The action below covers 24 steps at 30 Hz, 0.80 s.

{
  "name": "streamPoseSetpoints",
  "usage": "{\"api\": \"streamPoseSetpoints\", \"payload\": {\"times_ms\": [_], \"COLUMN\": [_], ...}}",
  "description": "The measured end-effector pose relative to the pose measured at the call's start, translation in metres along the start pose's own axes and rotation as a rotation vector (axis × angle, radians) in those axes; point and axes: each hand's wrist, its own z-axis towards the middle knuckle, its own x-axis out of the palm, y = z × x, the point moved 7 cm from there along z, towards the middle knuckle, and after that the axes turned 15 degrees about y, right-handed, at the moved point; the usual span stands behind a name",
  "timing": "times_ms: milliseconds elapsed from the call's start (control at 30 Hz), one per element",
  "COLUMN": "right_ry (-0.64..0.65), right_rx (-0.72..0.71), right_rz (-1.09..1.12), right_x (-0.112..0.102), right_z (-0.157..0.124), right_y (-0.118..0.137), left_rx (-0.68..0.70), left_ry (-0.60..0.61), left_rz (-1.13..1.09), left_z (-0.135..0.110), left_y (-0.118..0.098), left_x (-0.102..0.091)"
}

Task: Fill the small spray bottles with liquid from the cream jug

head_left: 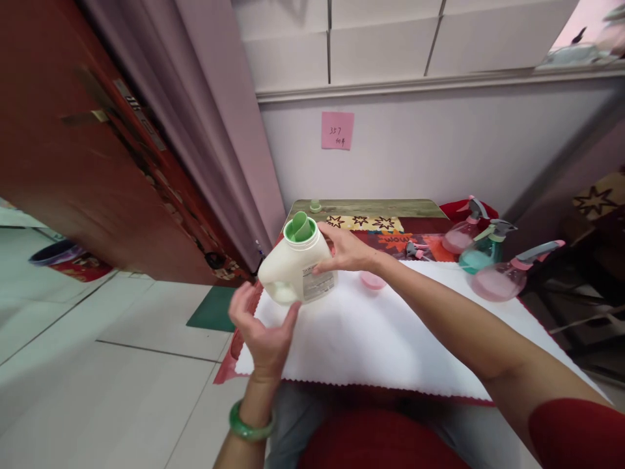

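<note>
A cream detergent jug [293, 270] with a green pouring spout [301, 228] and no cap on it is tilted above the table's left side. My right hand [344, 249] grips the jug's right side near the label, thumb across the front. Just below the jug's handle, my left hand [266, 332] has its thumb and fingers spread apart, with nothing visible in it. A green bangle [250, 423] circles the left wrist. A small green cap [315, 206] lies at the table's back edge. Partly behind my right forearm is a pink round dish or lid [373, 281].
Spray bottles with pink liquid [499, 282] and teal liquid [481, 254] stand at the table's right. A loose spray head [416, 250] lies near the back. White cloth [371, 345] covers the table; a wall rises behind it.
</note>
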Motion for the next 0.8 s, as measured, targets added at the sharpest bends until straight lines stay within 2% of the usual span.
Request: {"api": "streamPoseSetpoints", "payload": {"times_ms": [33,67,133,167,200,267,333,433,533,633,700,800], "right_ry": [0.039,0.072,0.134,0.163,0.183,0.167,0.049,-0.255,-0.636,-0.936,-1.019,-1.063], "right_rx": [-0.024,-0.048,-0.091,-0.106,-0.118,-0.133,-0.120,-0.034,0.073,0.247,0.370,0.481], "right_rz": [0.027,0.061,0.146,0.189,0.230,0.284,0.289,0.259,0.263,0.213,0.225,0.211], "right_x": [0.002,0.004,0.008,0.011,0.013,0.012,0.003,-0.024,-0.052,-0.062,-0.057,-0.048], "right_z": [0.001,0.001,0.002,0.002,0.001,-0.003,-0.014,-0.054,-0.120,-0.197,-0.241,-0.290], "right_y": [0.004,0.009,0.021,0.027,0.032,0.039,0.035,0.007,-0.035,-0.075,-0.097,-0.117], "left_rx": [-0.025,-0.084,-0.253,-0.332,-0.393,-0.440,-0.414,-0.339,-0.281,-0.271,-0.277,-0.298], "left_ry": [0.041,0.137,0.341,0.397,0.407,0.317,0.184,0.018,-0.083,-0.094,-0.078,-0.056], "left_rz": [0.020,-0.013,-0.111,-0.158,-0.195,-0.246,-0.262,-0.180,-0.083,-0.033,0.001,0.038], "left_z": [0.011,0.020,0.028,0.028,0.026,0.021,0.019,0.022,0.031,0.038,0.039,0.032], "left_y": [0.003,0.011,0.028,0.035,0.041,0.045,0.044,0.040,0.043,0.056,0.065,0.074], "left_x": [-0.008,-0.011,-0.008,-0.007,-0.006,-0.005,-0.004,0.001,0.007,0.018,0.027,0.038]}}
